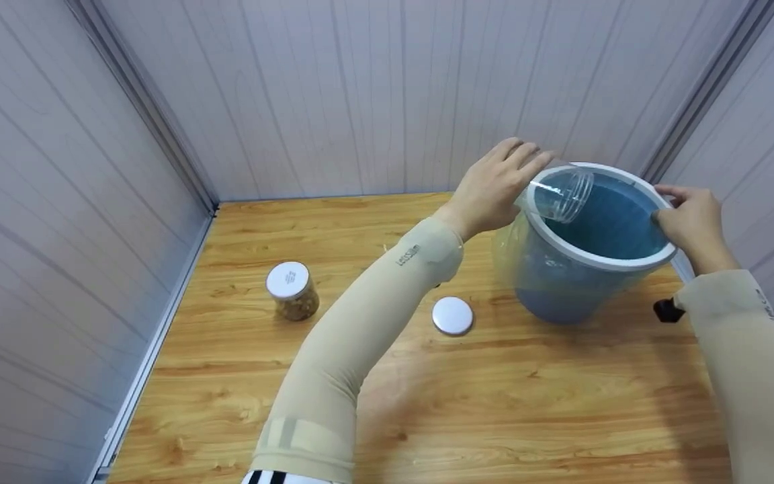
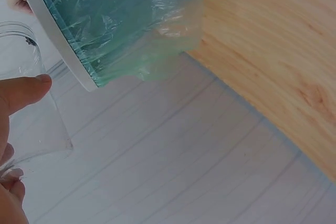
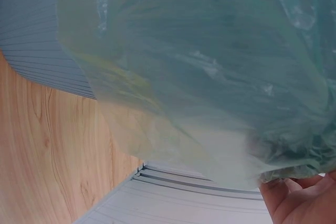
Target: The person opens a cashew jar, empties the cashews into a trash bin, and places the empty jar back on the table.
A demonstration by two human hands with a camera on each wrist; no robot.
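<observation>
My left hand (image 1: 494, 185) grips a clear jar (image 1: 564, 191), tipped on its side with its threaded mouth over the opening of a blue bin (image 1: 555, 296). In the left wrist view the jar (image 2: 37, 124) looks see-through, with a small dark speck near its mouth. On the bin's far right, my right hand (image 1: 693, 218) pinches the white rim (image 1: 629, 262). A thin greenish bag (image 3: 184, 77) lines the bin and hangs down outside it, bunched at the right fingers (image 3: 294, 198) in the right wrist view.
A jar with a white lid (image 1: 293, 292) and brown contents stands on the left of the wooden table (image 1: 239, 376). One round white lid (image 1: 453, 316) lies flat near the middle. Panelled walls (image 1: 360, 101) close in the back and sides.
</observation>
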